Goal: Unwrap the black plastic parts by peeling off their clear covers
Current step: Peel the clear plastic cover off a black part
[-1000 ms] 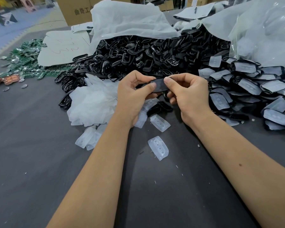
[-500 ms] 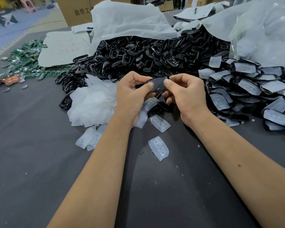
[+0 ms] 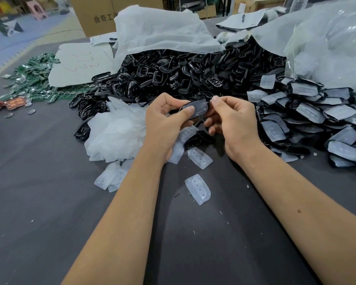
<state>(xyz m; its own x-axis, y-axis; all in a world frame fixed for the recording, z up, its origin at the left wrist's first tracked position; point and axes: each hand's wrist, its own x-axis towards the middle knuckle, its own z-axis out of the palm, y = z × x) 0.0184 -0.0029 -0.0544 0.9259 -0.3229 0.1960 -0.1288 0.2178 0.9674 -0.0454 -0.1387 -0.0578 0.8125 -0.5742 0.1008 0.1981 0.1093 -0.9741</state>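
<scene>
Between both hands, above the dark table, I hold one black plastic part (image 3: 198, 109) with a clear cover on its top face. My left hand (image 3: 164, 122) grips its left end, thumb pressed on the cover. My right hand (image 3: 232, 120) pinches the part's right edge with thumb and forefinger. A big heap of bare black parts (image 3: 173, 77) lies behind my hands. Covered parts (image 3: 308, 112) are piled to the right. Peeled clear covers (image 3: 197, 189) lie loose in front of my hands, and a mound of them (image 3: 115, 130) sits at the left.
The dark table (image 3: 39, 192) stretches toward me. White sheeting (image 3: 156, 31) drapes over the black heap, with a clear bag (image 3: 333, 48) at the right. Green circuit boards (image 3: 33, 79) and white card (image 3: 80, 62) lie far left. A cardboard box (image 3: 95, 13) stands behind.
My right hand's fingertips have slid from the top of the part out to its right edge, exposing the covered face. The left hand keeps its grip.
</scene>
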